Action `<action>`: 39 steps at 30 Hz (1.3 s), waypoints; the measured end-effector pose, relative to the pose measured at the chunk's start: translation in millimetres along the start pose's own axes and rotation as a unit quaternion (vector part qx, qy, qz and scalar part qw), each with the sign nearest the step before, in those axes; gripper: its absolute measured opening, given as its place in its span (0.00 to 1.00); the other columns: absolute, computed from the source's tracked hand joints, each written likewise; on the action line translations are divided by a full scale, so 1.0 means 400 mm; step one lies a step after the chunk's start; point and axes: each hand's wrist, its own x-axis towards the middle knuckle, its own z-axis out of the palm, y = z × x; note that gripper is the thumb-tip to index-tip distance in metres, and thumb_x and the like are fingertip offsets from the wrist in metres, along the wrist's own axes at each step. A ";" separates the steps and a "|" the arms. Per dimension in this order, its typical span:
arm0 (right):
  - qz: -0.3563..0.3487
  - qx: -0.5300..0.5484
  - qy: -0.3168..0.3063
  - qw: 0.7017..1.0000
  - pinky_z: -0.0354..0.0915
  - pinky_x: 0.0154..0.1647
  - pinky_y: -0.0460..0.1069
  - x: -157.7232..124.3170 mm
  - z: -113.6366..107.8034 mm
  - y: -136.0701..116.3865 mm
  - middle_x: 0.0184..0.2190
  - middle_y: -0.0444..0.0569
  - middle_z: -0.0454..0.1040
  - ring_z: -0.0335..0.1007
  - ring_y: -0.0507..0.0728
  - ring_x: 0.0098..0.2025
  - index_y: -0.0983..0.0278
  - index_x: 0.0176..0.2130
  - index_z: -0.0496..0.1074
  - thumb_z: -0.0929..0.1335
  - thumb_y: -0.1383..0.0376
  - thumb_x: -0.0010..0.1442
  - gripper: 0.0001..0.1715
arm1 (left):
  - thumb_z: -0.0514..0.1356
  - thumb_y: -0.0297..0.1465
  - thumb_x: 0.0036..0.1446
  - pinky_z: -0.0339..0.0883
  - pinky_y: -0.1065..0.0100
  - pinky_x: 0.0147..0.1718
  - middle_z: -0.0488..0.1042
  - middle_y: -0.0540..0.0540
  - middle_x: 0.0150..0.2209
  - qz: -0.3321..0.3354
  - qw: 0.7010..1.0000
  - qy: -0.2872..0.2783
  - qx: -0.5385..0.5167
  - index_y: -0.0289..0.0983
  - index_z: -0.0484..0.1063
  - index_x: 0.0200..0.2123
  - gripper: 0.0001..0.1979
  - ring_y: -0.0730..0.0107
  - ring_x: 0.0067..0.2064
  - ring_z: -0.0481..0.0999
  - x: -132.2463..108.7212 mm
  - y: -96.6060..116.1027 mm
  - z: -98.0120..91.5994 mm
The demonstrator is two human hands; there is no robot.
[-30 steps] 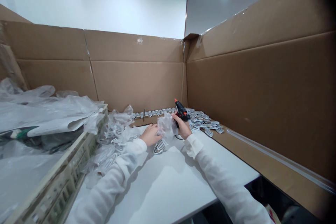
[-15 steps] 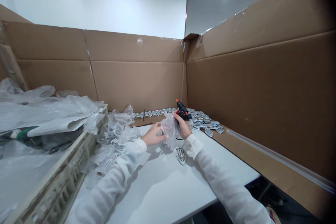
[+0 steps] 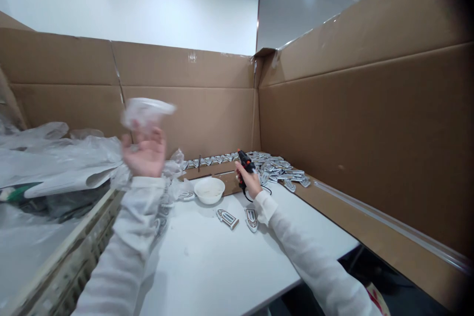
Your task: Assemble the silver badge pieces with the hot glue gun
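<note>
My left hand (image 3: 145,152) is raised at the left, palm up with fingers spread. A blurred clear plastic bag (image 3: 146,111) is at or just above its fingertips; whether they touch is unclear. My right hand (image 3: 248,180) is closed around a black glue gun (image 3: 246,162) with an orange tip, pointing up and left. Two white arched pieces with brown patterns, one (image 3: 227,218) and another (image 3: 251,219), lie on the white table (image 3: 207,266) below the right hand. A white bowl (image 3: 209,190) stands between the hands.
Many similar pieces (image 3: 279,168) are heaped behind the right hand, and a row of them (image 3: 211,160) runs along the back. Bagged pieces (image 3: 177,182) lie left of the bowl. A crate (image 3: 70,256) topped with plastic sheets (image 3: 59,153) fills the left. Cardboard walls (image 3: 185,108) surround the table.
My left hand has moved up and left, away from my right hand, along with the bag. A second patterned piece now lies on the table, and the bowl is in view. My right hand still holds the glue gun.
</note>
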 end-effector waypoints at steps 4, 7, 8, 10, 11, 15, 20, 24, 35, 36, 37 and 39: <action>-0.007 -0.029 -0.007 1.000 0.50 0.15 0.45 0.002 -0.004 0.028 0.16 0.41 0.63 0.52 0.48 0.16 0.64 0.24 0.65 0.70 0.49 0.43 0.22 | 0.38 0.40 0.59 0.64 0.71 0.42 0.65 0.51 0.49 0.115 0.980 0.112 -0.114 0.42 0.58 0.44 0.17 0.73 0.52 0.64 0.020 0.104 -0.110; -0.009 -0.046 -0.015 0.999 0.48 0.15 0.44 0.001 -0.005 0.045 0.15 0.41 0.62 0.51 0.48 0.15 0.65 0.24 0.66 0.70 0.49 0.43 0.22 | 0.45 0.35 0.55 0.64 0.72 0.40 0.66 0.54 0.47 0.091 0.972 0.131 -0.173 0.41 0.61 0.34 0.09 0.74 0.48 0.66 0.023 0.110 -0.136; -0.012 -0.052 -0.017 0.998 0.48 0.15 0.44 0.001 -0.005 0.049 0.15 0.41 0.62 0.51 0.48 0.15 0.65 0.24 0.66 0.70 0.49 0.43 0.22 | 0.47 0.34 0.53 0.64 0.72 0.38 0.67 0.55 0.46 0.080 0.970 0.118 -0.197 0.40 0.61 0.30 0.07 0.75 0.46 0.67 0.026 0.104 -0.126; -0.019 -0.064 -0.022 0.998 0.49 0.15 0.44 0.002 -0.006 0.054 0.15 0.41 0.63 0.51 0.48 0.15 0.65 0.24 0.66 0.70 0.49 0.43 0.21 | 0.50 0.34 0.50 0.64 0.72 0.34 0.69 0.55 0.43 0.042 0.979 0.062 -0.190 0.38 0.61 0.25 0.06 0.75 0.40 0.69 0.031 0.086 -0.076; -0.024 -0.070 -0.023 0.997 0.49 0.16 0.44 0.002 -0.006 0.056 0.15 0.41 0.63 0.52 0.48 0.16 0.65 0.23 0.66 0.70 0.49 0.43 0.21 | 0.50 0.33 0.50 0.64 0.72 0.33 0.70 0.54 0.41 0.014 0.990 0.019 -0.141 0.38 0.62 0.23 0.07 0.74 0.37 0.69 0.028 0.074 -0.041; -0.039 -0.102 -0.025 0.994 0.51 0.17 0.44 0.005 -0.010 0.065 0.16 0.43 0.65 0.54 0.49 0.17 0.66 0.21 0.67 0.69 0.49 0.45 0.22 | 0.54 0.33 0.47 0.63 0.69 0.30 0.72 0.47 0.34 -0.160 0.898 -0.318 0.259 0.36 0.68 0.26 0.06 0.71 0.30 0.69 -0.064 -0.013 0.106; -0.029 -0.137 -0.052 0.989 0.51 0.17 0.44 0.002 -0.007 0.076 0.15 0.44 0.65 0.55 0.49 0.16 0.66 0.21 0.67 0.67 0.49 0.46 0.23 | 0.60 0.24 0.33 0.64 0.62 0.30 0.70 0.42 0.34 -0.163 0.578 -0.505 0.621 0.36 0.69 0.30 0.14 0.59 0.31 0.71 -0.306 -0.195 0.171; -0.013 -0.136 -0.063 0.989 0.53 0.17 0.44 -0.004 0.005 0.071 0.17 0.45 0.68 0.58 0.49 0.17 0.67 0.23 0.68 0.68 0.49 0.46 0.22 | 0.53 0.23 0.46 0.63 0.60 0.31 0.68 0.35 0.38 -0.077 0.535 -0.493 0.682 0.33 0.66 0.38 0.12 0.54 0.38 0.70 -0.395 -0.261 0.167; 0.012 -0.122 -0.090 0.988 0.49 0.13 0.43 -0.012 0.007 0.081 0.12 0.43 0.64 0.54 0.48 0.13 0.66 0.19 0.67 0.68 0.51 0.44 0.20 | 0.47 0.23 0.50 0.62 0.66 0.36 0.59 0.47 0.35 -0.055 0.754 -0.317 0.572 0.39 0.54 0.32 0.06 0.68 0.35 0.65 -0.390 -0.287 0.106; 0.018 -0.112 -0.099 0.989 0.49 0.13 0.43 -0.014 0.008 0.076 0.12 0.43 0.64 0.54 0.48 0.13 0.66 0.19 0.68 0.68 0.51 0.45 0.20 | 0.47 0.23 0.51 0.62 0.66 0.37 0.59 0.47 0.35 -0.043 0.787 -0.281 0.548 0.39 0.53 0.32 0.06 0.69 0.35 0.64 -0.384 -0.290 0.104; 0.026 -0.099 -0.108 0.989 0.50 0.13 0.43 -0.016 0.010 0.070 0.12 0.43 0.64 0.54 0.48 0.13 0.66 0.19 0.68 0.68 0.51 0.45 0.20 | 0.48 0.24 0.52 0.61 0.66 0.39 0.58 0.47 0.35 -0.030 0.815 -0.241 0.527 0.39 0.52 0.32 0.06 0.69 0.36 0.64 -0.375 -0.292 0.104; 0.050 -0.062 -0.129 0.988 0.51 0.14 0.43 -0.021 0.014 0.055 0.13 0.44 0.65 0.56 0.48 0.15 0.66 0.21 0.69 0.68 0.51 0.46 0.20 | 0.51 0.26 0.52 0.61 0.66 0.42 0.56 0.47 0.36 -0.005 0.851 -0.161 0.500 0.40 0.50 0.32 0.08 0.69 0.39 0.63 -0.352 -0.297 0.109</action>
